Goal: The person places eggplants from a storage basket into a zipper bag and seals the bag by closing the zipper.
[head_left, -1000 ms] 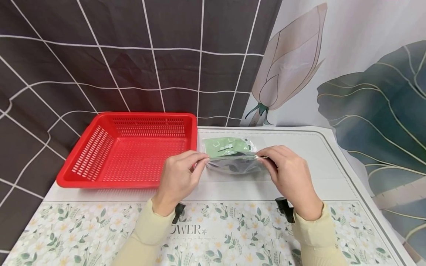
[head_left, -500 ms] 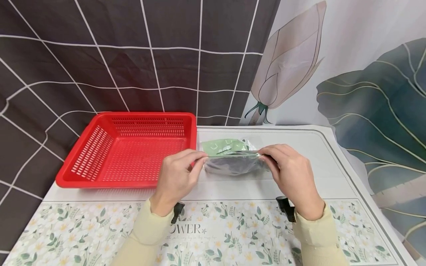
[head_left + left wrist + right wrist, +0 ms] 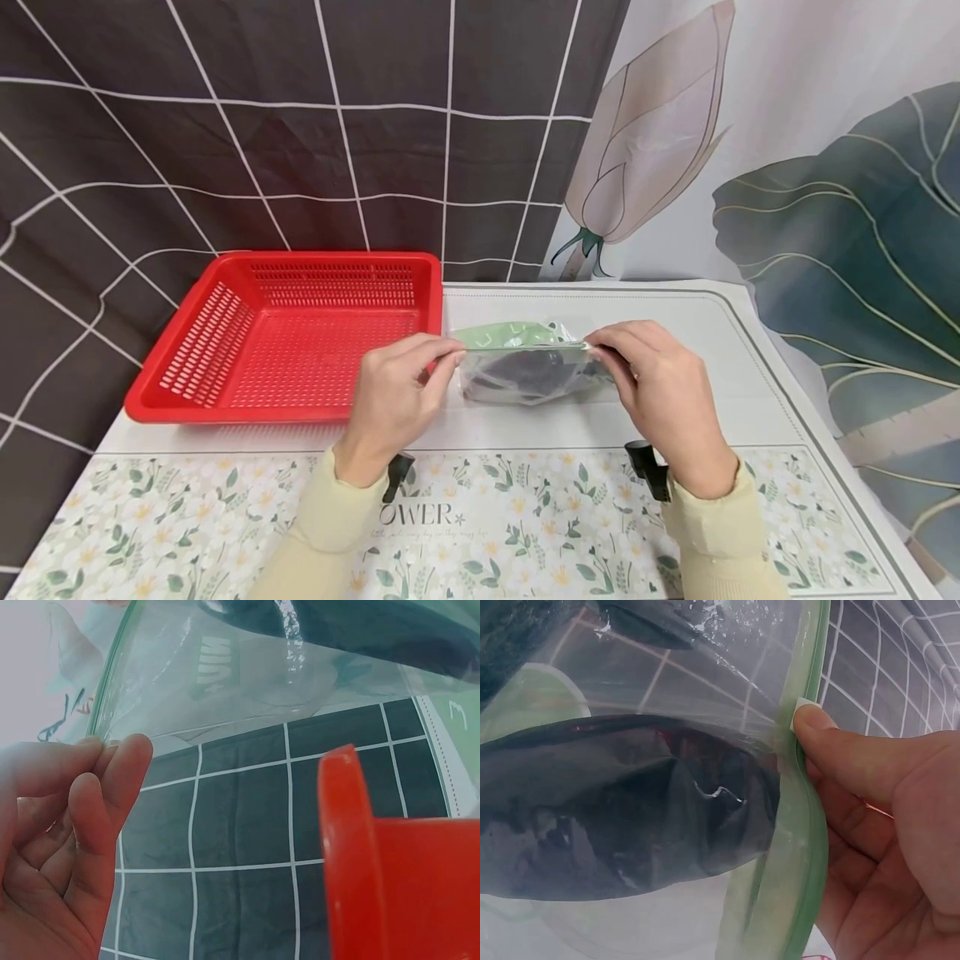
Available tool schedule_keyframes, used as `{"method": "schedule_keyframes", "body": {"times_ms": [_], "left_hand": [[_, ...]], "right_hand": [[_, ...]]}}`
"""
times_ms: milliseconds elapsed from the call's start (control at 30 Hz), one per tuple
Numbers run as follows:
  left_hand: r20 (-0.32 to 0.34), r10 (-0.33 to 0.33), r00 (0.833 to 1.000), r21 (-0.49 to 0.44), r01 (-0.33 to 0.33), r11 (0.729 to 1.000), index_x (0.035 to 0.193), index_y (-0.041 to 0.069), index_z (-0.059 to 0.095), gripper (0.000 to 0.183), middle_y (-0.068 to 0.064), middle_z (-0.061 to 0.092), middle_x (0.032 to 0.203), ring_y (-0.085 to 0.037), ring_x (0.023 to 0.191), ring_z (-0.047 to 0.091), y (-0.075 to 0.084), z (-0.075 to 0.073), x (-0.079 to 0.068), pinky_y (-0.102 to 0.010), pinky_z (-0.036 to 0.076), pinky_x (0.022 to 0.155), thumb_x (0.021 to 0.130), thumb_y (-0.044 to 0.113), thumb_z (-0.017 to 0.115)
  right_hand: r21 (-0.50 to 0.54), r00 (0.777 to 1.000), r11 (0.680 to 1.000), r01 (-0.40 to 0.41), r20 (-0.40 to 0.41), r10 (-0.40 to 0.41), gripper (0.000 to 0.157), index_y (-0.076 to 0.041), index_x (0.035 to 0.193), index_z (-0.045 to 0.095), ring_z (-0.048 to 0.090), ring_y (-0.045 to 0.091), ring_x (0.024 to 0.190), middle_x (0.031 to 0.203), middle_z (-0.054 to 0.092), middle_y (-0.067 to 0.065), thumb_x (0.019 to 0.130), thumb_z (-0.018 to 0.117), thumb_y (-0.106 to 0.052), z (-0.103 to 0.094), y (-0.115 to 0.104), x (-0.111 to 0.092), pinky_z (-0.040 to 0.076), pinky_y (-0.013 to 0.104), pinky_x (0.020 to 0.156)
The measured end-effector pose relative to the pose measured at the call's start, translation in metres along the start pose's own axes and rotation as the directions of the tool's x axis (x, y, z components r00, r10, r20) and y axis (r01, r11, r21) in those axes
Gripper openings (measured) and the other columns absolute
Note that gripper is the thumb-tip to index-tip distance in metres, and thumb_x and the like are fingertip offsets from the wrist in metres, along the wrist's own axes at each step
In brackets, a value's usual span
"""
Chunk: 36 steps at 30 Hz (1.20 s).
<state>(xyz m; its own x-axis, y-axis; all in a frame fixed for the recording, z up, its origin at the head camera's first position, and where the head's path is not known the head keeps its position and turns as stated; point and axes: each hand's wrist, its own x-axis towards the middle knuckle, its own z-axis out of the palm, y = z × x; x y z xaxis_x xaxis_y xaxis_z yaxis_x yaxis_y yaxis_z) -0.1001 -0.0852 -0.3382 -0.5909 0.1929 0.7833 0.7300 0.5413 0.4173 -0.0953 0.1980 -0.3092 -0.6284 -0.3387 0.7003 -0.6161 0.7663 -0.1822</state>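
My left hand [image 3: 401,387] pinches the left end of the green top edge of a clear zip bag [image 3: 528,375]; my right hand [image 3: 663,392] pinches its right end. The edge is stretched between them. Dark, glossy items [image 3: 630,810] show inside through the plastic; their kind cannot be told. In the right wrist view, my thumb [image 3: 855,754] presses by a small white tab on the green edge. Just behind the bag lies a green packet [image 3: 510,333] with a cartoon face in clear plastic, partly hidden by the bag.
A red perforated basket [image 3: 322,358] stands on the white table [image 3: 675,317] to the left, its right rim near my left hand. A floral mat [image 3: 525,517] covers the near part. Dark gridded cloth [image 3: 300,150] and a flower-printed cloth hang behind.
The bag's top edge has risen slightly and tipped, so more of its near side with the dark contents shows. The green packet is covered more. Both hands keep their pinch.
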Motion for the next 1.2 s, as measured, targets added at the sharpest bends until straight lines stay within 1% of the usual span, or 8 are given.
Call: {"method": "schedule_keyframes", "body": {"times_ms": [200,333,433,500,600,667,867,1200], "left_hand": [[-0.005,-0.004,1.000,0.003,0.004,1.000,0.094,0.000,0.078,0.012,-0.010,0.076,0.088,-0.012,0.056,0.061,0.0000,-0.0016,0.0008,-0.023,0.049,0.049,0.082,0.000,0.079],[-0.008,-0.004,1.000,0.013,0.004,1.000,0.094,0.000,0.078,0.012,-0.010,0.076,0.087,-0.011,0.055,0.059,0.0004,-0.0029,0.0016,-0.021,0.047,0.049,0.082,0.001,0.080],[-0.008,-0.005,1.000,0.015,0.005,1.000,0.094,-0.001,0.078,0.012,-0.010,0.076,0.087,-0.011,0.055,0.058,0.0001,-0.0033,0.0019,-0.020,0.046,0.049,0.082,0.001,0.080],[-0.010,-0.008,1.000,0.016,0.008,1.000,0.094,-0.001,0.078,0.012,-0.010,0.076,0.088,-0.011,0.055,0.058,-0.0002,-0.0037,0.0019,-0.021,0.046,0.048,0.082,0.001,0.080],[-0.013,-0.012,1.000,0.022,0.012,1.000,0.094,-0.001,0.078,0.012,-0.010,0.076,0.088,-0.011,0.054,0.057,-0.0010,-0.0043,0.0019,-0.022,0.046,0.048,0.083,0.001,0.080],[-0.013,-0.014,1.000,0.021,0.014,1.000,0.094,-0.001,0.078,0.011,-0.010,0.076,0.088,-0.011,0.055,0.057,-0.0013,-0.0047,0.0020,-0.022,0.046,0.048,0.083,0.001,0.079],[-0.009,-0.022,1.000,0.020,0.022,1.000,0.093,0.000,0.078,0.010,-0.009,0.075,0.087,-0.011,0.056,0.057,-0.0014,-0.0063,0.0027,-0.024,0.048,0.049,0.083,0.001,0.078],[-0.012,-0.016,1.000,0.031,0.017,0.999,0.093,0.000,0.078,0.009,-0.007,0.075,0.085,-0.009,0.055,0.055,-0.0021,-0.0068,0.0029,-0.021,0.046,0.050,0.084,0.001,0.077]], "right_hand": [[0.023,1.000,1.000,-0.004,-0.007,0.004,0.018,-0.005,0.101,0.076,0.067,0.024,0.094,0.097,0.073,0.006,0.084,0.078,0.000,-0.0007,-0.0006,0.0012,0.053,0.040,0.082],[0.030,1.000,1.000,-0.006,-0.006,0.006,0.018,-0.005,0.101,0.076,0.066,0.026,0.094,0.097,0.073,0.007,0.084,0.078,0.001,-0.0010,-0.0001,0.0014,0.052,0.040,0.084],[0.034,1.000,0.999,0.006,-0.009,-0.005,0.019,-0.004,0.101,0.076,0.066,0.029,0.094,0.096,0.073,0.009,0.084,0.078,0.001,-0.0013,0.0008,0.0018,0.049,0.042,0.087],[0.036,1.000,0.999,0.011,-0.011,-0.011,0.019,-0.004,0.101,0.076,0.066,0.031,0.093,0.096,0.073,0.010,0.083,0.078,0.002,-0.0016,0.0018,0.0022,0.045,0.043,0.086],[0.037,1.000,0.999,0.018,-0.009,-0.018,0.018,-0.004,0.099,0.076,0.065,0.031,0.092,0.094,0.073,0.009,0.082,0.078,0.002,-0.0023,0.0030,0.0029,0.039,0.044,0.080],[0.040,1.000,0.999,0.017,-0.004,-0.017,0.018,-0.005,0.099,0.076,0.064,0.031,0.091,0.094,0.073,0.009,0.083,0.078,0.001,-0.0028,0.0038,0.0032,0.037,0.044,0.078],[0.046,1.000,0.999,0.009,0.004,-0.010,0.017,-0.005,0.099,0.076,0.064,0.030,0.093,0.094,0.073,0.009,0.083,0.078,0.001,-0.0038,0.0055,0.0036,0.037,0.044,0.079],[0.045,1.000,0.999,0.006,0.009,-0.007,0.016,-0.006,0.099,0.075,0.063,0.031,0.095,0.095,0.072,0.008,0.084,0.078,-0.001,-0.0047,0.0088,0.0034,0.037,0.047,0.082]]}}
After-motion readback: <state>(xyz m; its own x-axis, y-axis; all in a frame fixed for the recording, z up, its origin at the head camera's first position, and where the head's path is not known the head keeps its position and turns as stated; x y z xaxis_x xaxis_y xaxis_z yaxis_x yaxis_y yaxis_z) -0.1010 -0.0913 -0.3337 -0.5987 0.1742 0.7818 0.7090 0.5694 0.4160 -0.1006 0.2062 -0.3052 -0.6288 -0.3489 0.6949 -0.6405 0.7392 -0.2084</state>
